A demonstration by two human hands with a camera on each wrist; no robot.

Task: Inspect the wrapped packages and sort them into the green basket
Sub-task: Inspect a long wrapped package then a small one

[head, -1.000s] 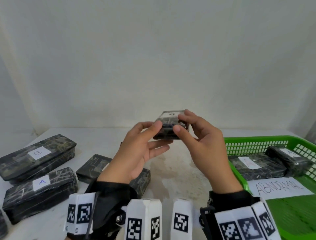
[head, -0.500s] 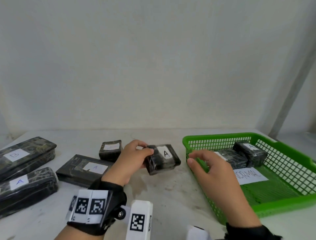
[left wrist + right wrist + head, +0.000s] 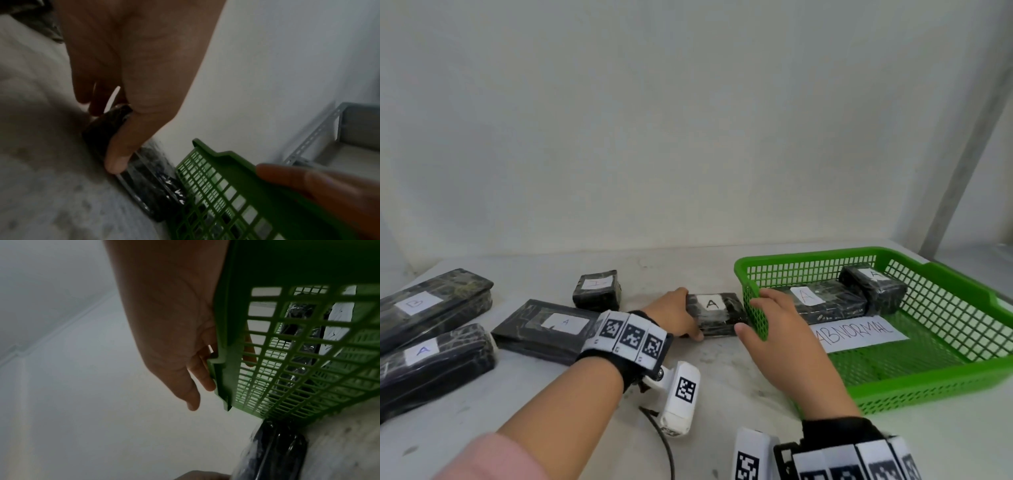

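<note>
A small black wrapped package labelled A lies on the table against the left wall of the green basket. My left hand grips its left end, thumb on the near side and fingers on the far side. The left wrist view shows that thumb pressed on the package beside the basket. My right hand holds the basket's left wall, with its fingers hooked over the rim. Inside lie a long package, a short one and a paper reading ABNORMAL.
To the left on the white table lie a long package marked B, a long A package, a flat A package and a small one. A wall stands close behind. A grey shelf post rises at the right.
The package, held up by both hands a second ago, has come down in my left hand to the table beside the basket. My right hand let go and moved onto the basket's rim.
</note>
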